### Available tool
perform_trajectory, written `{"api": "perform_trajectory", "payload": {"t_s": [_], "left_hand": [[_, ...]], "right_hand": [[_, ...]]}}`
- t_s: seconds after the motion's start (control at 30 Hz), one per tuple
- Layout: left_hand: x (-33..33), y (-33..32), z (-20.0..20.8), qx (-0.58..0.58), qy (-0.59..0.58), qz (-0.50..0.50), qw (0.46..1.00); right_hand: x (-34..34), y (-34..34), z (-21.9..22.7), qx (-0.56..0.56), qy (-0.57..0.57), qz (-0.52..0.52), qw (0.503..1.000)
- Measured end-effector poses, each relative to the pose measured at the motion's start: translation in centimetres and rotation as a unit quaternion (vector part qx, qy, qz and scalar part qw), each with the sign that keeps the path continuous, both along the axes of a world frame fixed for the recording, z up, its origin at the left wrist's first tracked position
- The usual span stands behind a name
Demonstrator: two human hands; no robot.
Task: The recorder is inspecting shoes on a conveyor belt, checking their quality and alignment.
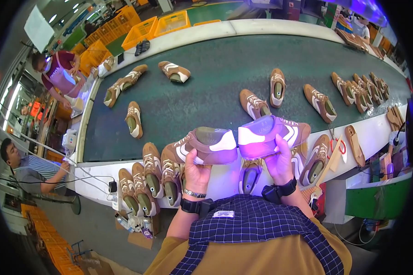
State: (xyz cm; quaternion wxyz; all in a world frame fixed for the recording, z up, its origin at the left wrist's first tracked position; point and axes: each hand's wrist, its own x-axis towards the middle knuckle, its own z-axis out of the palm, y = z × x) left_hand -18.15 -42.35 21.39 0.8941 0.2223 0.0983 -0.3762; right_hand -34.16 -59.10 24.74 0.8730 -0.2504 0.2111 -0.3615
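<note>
My left hand is closed around the side of a brown and white sneaker, thumb on the upper and its toe pointing left. Another brown and white sneaker, toe to the right, is gripped by my right hand. Both are raised over the near edge of a green conveyor belt, heel towards heel, with a narrow gap between them. Purple light falls on their heels, most strongly on the right one. Below and between my hands, a similar shoe stands on the white ledge, partly hidden.
Several sneakers line the ledge at left; another stands at right beside a shoe sole and red-handled scissors. More sneakers lie on the belt. Two people are at the left; yellow crates stand behind.
</note>
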Motion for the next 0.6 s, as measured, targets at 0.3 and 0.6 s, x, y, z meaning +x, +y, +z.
{"api": "perform_trajectory", "payload": {"t_s": [0.3, 0.6], "left_hand": [[-0.18, -0.18, 0.26, 0.03, 0.007, 0.015, 0.999], [0.04, -0.15, -0.33, 0.026, 0.002, 0.005, 1.0]], "right_hand": [[0.48, 0.35, 0.3, 0.007, 0.001, 0.007, 1.0], [0.5, 0.54, 0.02, 0.012, -0.006, 0.003, 1.0]]}}
